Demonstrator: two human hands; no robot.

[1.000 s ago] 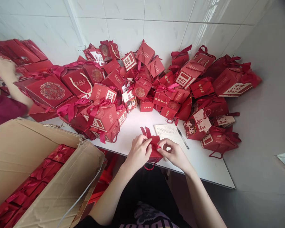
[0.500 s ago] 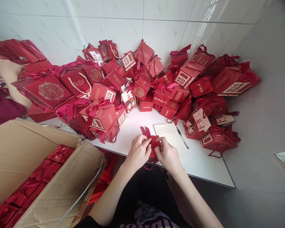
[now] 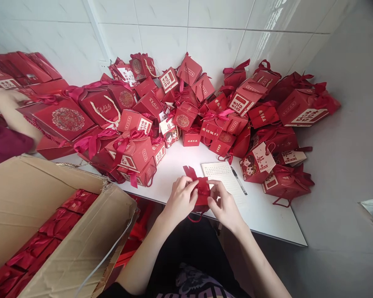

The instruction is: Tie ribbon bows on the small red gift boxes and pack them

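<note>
A small red gift box (image 3: pixel 202 198) with a red ribbon (image 3: pixel 190 171) sits at the near edge of the white table (image 3: pixel 267 215). My left hand (image 3: pixel 180 199) is closed on its left side, fingers pinching the ribbon at the top. On the box's right, my right hand (image 3: pixel 224 203) also pinches the ribbon, fingers bent. A red cord handle hangs below the box, over the table's edge.
A heap of red gift boxes (image 3: pixel 186 107) covers the back of the table. A notebook (image 3: pixel 225 178) and pen (image 3: pixel 239 180) lie just beyond my hands. An open cardboard carton (image 3: pixel 59 231) of red boxes stands at left. Another person's arm (image 3: pixel 10 111) reaches in at far left.
My right hand closed in on the ribbon, then drew slightly back right with fingers still bent on it. The other person's hand at far left shifted lower among the boxes.
</note>
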